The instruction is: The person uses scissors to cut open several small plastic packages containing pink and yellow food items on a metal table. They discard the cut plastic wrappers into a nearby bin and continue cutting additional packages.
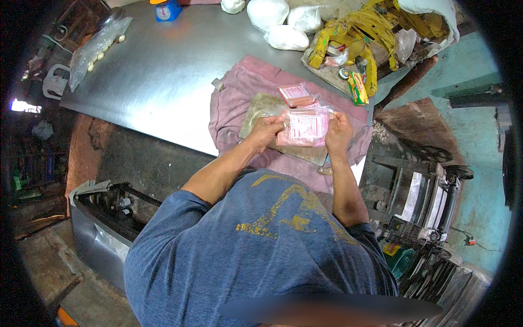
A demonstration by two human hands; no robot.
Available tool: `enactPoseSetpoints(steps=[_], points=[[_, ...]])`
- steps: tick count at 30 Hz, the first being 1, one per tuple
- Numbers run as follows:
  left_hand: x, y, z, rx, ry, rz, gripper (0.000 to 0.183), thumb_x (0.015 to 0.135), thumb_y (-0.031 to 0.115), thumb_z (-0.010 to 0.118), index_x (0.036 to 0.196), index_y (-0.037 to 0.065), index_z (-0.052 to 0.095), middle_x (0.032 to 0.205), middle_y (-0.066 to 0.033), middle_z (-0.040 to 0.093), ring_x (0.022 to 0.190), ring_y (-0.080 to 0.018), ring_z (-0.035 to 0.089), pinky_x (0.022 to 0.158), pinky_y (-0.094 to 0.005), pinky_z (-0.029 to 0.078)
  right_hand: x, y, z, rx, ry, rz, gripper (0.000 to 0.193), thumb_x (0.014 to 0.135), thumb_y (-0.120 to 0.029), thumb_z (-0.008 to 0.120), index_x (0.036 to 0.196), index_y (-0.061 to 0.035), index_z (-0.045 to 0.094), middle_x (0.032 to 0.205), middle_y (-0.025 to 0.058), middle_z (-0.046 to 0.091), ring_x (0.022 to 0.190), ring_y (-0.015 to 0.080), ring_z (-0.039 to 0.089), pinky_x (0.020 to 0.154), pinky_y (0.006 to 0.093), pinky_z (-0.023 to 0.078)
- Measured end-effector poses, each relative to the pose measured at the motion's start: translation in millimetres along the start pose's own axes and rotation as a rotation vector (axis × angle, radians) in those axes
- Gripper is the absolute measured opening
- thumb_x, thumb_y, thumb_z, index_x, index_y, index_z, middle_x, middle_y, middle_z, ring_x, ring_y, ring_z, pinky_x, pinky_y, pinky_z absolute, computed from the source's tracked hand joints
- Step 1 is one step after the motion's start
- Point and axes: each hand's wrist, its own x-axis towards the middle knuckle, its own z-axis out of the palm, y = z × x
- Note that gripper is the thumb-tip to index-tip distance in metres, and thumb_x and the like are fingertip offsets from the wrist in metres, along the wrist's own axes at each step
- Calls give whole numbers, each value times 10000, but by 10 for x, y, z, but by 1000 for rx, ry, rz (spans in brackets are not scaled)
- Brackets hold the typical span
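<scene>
Both my hands hold a clear plastic packet with pink contents and a printed pale label. My left hand pinches its left edge and my right hand grips its upper right edge. Just beyond it lies a second packet, red-edged, with reddish-brown contents like sausages. Under the packets is a worn, greenish-brown board, resting on a crumpled pink cloth. A small brownish piece, perhaps a knife handle, shows by my right wrist; most of it is hidden.
The metal table carries white filled bags, a blue dial scale and a clear bag with small pale balls. At the right are a yellow-green packet and yellow machine parts. A roller machine stands lower right.
</scene>
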Motion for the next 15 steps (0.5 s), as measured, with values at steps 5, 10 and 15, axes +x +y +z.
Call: enactPoseSetpoints(steps=[5,10,15], points=[[32,-122,-104,23,7,-3,200,904,61,669,1084,-22,697,961,-86,728,813,-142,691,715,-293,572,-18,295,-8,-80,-72,-43,122,925,-116,590,930,1,622,825,178,638,787,306,637,730,406,487],[-115,-118,-353,451,100,109,68,820,85,722,873,72,681,775,50,603,671,-74,534,573,-277,443,-40,193,45,-160,-338,-43,161,913,-138,589,975,8,618,878,152,621,829,281,597,783,403,476],[-125,-88,-480,851,22,168,209,837,249,711,893,52,672,808,-72,680,732,-172,624,672,-361,502,30,10,266,-160,-447,-459,359,881,-213,678,1172,-5,646,929,158,654,910,323,645,878,396,509]])
